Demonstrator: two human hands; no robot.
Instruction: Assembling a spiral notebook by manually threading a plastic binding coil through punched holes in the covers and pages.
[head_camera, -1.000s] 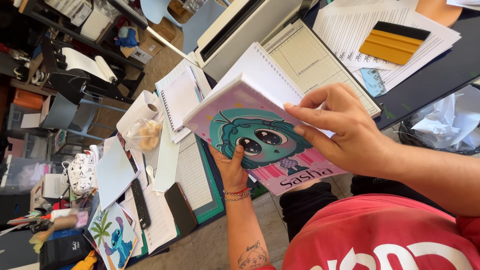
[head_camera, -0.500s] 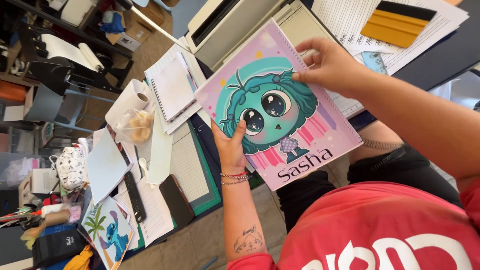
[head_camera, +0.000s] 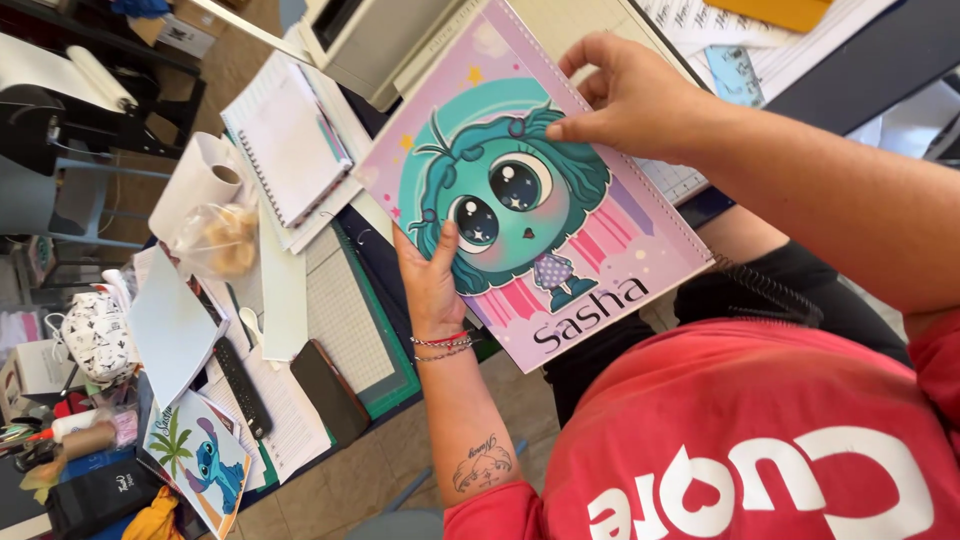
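Since the earlier frames, you have brought the pink cover sheet (head_camera: 540, 200) closer and turned its printed face fully up toward you, and your right hand (head_camera: 630, 100) has slid from the sheet's side edge to its top. Your left hand (head_camera: 432, 285) cradles the sheet from below along its lower-left edge, thumb lying flat across the teal cartoon figure, the other fingers hidden behind, so it looks like an open, supporting clasp rather than a tight pinch. Your right hand pinches the upper part, thumb on the print and curled fingers behind, close to the row of punched holes that runs along the right edge. Holding it at two opposite places probably keeps the thin sheet flat and steady over your lap, above the near edge of the work table (head_camera: 350, 330).

Left of the sheet lie a green cutting mat (head_camera: 345, 320), a spiral notebook (head_camera: 285, 140) and a dark phone (head_camera: 328, 392), all near each other. A black binding coil (head_camera: 765, 290) rests on your thigh just beside the sheet's lower-right corner. Open room lies mostly toward you.
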